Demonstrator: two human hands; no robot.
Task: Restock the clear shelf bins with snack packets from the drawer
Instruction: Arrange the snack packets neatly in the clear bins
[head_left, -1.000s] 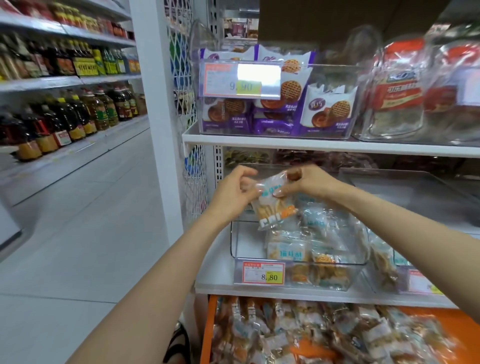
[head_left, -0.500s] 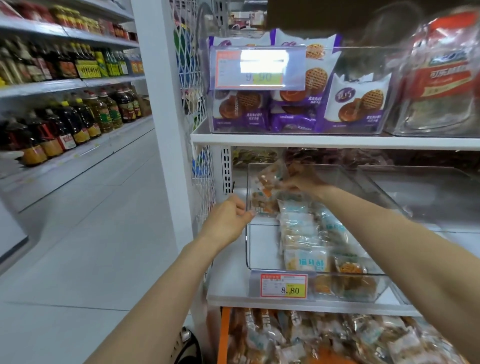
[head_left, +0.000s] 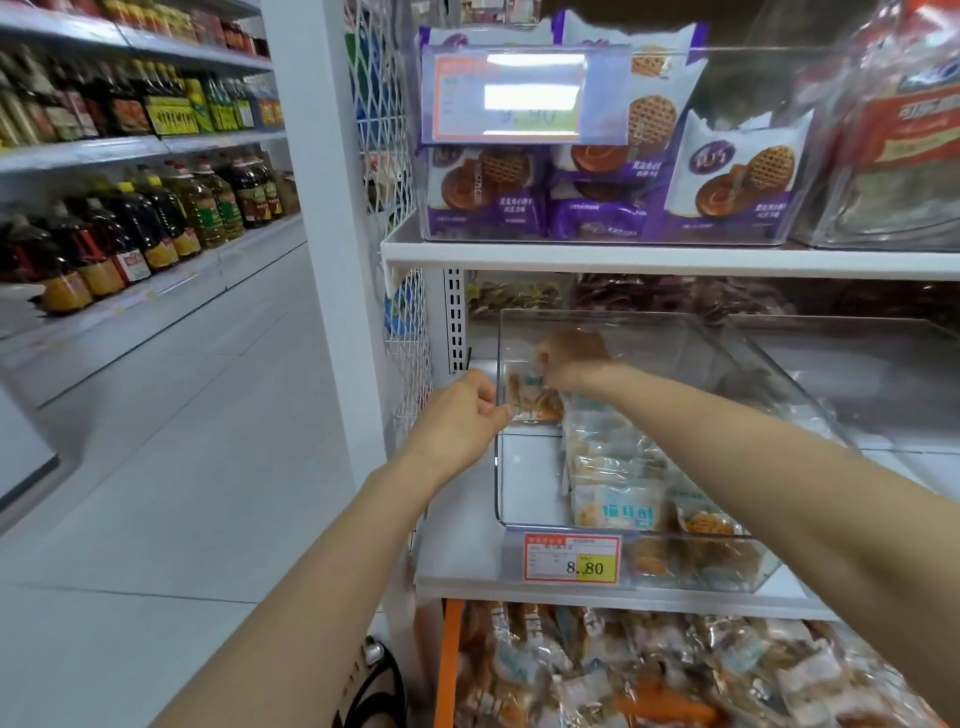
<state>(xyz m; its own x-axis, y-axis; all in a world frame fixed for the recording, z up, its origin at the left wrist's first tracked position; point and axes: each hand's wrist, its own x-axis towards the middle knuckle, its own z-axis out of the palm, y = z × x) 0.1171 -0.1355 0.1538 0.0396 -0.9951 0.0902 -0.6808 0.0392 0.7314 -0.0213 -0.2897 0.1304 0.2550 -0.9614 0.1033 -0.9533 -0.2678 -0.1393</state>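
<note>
Packet went deeper into half-filled bin, pinched by right hand; left hand curled alongside, grip unclear; drawer remained full.

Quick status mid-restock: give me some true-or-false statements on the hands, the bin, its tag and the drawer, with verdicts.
The right hand is inside the clear bin, holding a snack packet near its back. True.
The left hand is inside the bin too. False: it is outside, by the bin's left wall.
The bin's price tag reads 9.90. False: it reads 8.80.
The orange drawer under the shelf holds loose packets. True.
The bin is filled to its rim. False: the stocked packets lie low in a row.
</note>
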